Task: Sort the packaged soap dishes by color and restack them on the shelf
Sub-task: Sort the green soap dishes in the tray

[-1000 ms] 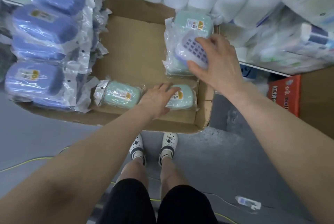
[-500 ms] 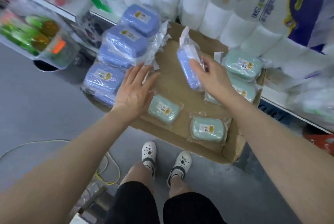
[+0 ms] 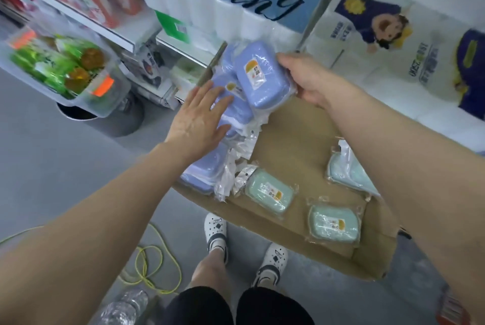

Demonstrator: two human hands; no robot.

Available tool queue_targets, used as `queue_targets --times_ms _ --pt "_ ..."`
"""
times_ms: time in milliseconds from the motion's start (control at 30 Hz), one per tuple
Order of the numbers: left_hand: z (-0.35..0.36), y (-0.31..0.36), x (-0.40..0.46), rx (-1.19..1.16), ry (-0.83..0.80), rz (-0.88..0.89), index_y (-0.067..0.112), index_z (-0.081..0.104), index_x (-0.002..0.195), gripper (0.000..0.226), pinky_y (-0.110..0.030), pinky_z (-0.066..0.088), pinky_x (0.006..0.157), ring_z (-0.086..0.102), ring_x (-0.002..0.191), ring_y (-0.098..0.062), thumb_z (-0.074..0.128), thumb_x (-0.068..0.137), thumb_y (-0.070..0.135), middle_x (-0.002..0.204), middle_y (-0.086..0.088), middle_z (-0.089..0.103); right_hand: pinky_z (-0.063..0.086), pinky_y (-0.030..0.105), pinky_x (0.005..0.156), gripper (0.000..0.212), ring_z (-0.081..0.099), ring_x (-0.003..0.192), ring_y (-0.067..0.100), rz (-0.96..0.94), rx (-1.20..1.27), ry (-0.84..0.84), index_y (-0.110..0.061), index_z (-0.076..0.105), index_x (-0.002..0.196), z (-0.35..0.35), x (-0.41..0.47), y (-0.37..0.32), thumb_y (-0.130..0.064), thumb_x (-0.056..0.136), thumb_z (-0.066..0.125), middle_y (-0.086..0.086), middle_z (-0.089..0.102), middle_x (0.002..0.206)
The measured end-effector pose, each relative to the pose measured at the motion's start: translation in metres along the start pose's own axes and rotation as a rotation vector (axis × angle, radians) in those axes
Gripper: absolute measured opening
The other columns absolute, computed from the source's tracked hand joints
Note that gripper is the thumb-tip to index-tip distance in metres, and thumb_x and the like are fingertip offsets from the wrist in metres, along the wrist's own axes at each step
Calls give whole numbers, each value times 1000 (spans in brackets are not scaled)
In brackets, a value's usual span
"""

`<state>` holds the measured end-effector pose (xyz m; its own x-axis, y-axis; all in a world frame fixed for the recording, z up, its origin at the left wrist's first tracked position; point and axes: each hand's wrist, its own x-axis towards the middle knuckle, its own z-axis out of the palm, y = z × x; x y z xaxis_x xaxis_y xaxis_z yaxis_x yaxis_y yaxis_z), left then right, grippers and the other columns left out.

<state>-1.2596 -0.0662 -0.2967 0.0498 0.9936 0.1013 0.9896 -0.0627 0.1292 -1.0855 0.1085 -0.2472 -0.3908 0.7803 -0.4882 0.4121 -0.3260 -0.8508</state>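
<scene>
We stood at the near edge of a flat cardboard tray point(image 3: 296, 141) on the shelf, its front lip running diagonally from the blue stack down to the torn right corner above our white clogs point(image 3: 216, 232). The middle of the cardboard lay bare between the blue stack point(image 3: 204, 169) on the left and the green soap dishes on the right, so there was room to set things down. Behind it, big packs of toilet paper point(image 3: 409, 62) walled off the back edge, and a clear bin of green packets point(image 3: 60, 67) hung out over the floor to the left. Our right hand point(image 3: 312, 77) held a blue packaged soap dish point(image 3: 259, 80) by its right end, fingers curled over the far rim and thumb under the near rim, the dish tilted above the top of the stack. Our left hand point(image 3: 199, 117) lay flat with straight, spread fingers pressing on a wrapped blue dish point(image 3: 233, 101) lower in the same stack; that grip was not closed around anything. Two green soap dishes lay flat on the cardboard near the front lip, one point(image 3: 270, 190) just beside the loose plastic of the blue stack, the other point(image 3: 333, 225) to its right, apart from it. A third green one point(image 3: 346, 172) sat farther back, partly hidden by our right forearm. A yellow cable point(image 3: 154, 267) curled on the grey floor.
</scene>
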Motion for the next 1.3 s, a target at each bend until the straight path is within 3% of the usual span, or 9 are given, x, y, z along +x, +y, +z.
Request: queue_targets --times_ms 100,167,367,500,733,1000,1067,1200,1300 --pt "5 -12 2 -76 44 56 11 55 127 52 -50 30 112 40 134 -36 74 81 26 131 -14 50 44 24 84 25 54 88 14 -151 -419 147 -20 65 116 5 20 -7 -27 95 55 -1 60 99" --pt "7 -17 4 -94 73 72 11 56 126 51 -50 36 108 43 130 -36 74 81 27 128 -15 51 36 22 77 28 54 94 14 -243 -636 309 -24 62 121 13 20 -15 -34 99 48 -3 61 107" --pt "10 -23 10 -72 132 1 15 60 120 39 -41 44 95 51 110 -34 67 85 33 120 -13 54 42 43 100 85 50 119 33 -363 -1031 189 -23 38 143 45 14 2 -65 74 65 9 47 133" --pt "11 -29 14 -45 122 -31 19 60 119 38 -40 46 91 50 111 -32 65 85 34 120 -11 55 40 46 101 77 50 123 30 -528 -1052 245 -25 35 147 51 22 -1 -55 81 58 3 48 141" --pt "7 -26 16 -24 86 -24 18 59 121 42 -43 48 90 51 112 -34 68 84 33 121 -12 54 34 50 104 78 44 129 33 -436 -1203 208 -25 18 154 40 29 6 -64 91 41 6 39 149" --pt "1 3 -7 7 78 -24 13 54 129 45 -45 38 105 46 123 -37 60 89 34 132 -16 50 44 40 90 44 52 112 30 -614 -916 463 -10 47 133 14 -62 77 -33 95 50 12 52 125" --pt "3 18 -19 -15 103 -5 11 55 128 42 -46 39 104 46 124 -38 58 91 31 132 -16 51 46 34 85 44 54 110 27 -452 -938 391 -12 46 132 16 -95 120 -38 97 49 10 52 122" --pt "13 50 -50 -90 126 55 9 59 124 36 -49 41 102 45 125 -39 57 91 23 130 -17 53 44 44 103 86 51 122 28 -172 -1249 50 -16 26 147 33 -120 199 -64 84 58 12 46 135" --pt "30 71 -72 -94 85 74 10 61 122 35 -47 41 103 45 126 -37 60 88 17 130 -16 54 41 46 106 98 48 123 30 -93 -1258 -84 -17 19 149 46 -116 236 -55 76 73 14 45 137"
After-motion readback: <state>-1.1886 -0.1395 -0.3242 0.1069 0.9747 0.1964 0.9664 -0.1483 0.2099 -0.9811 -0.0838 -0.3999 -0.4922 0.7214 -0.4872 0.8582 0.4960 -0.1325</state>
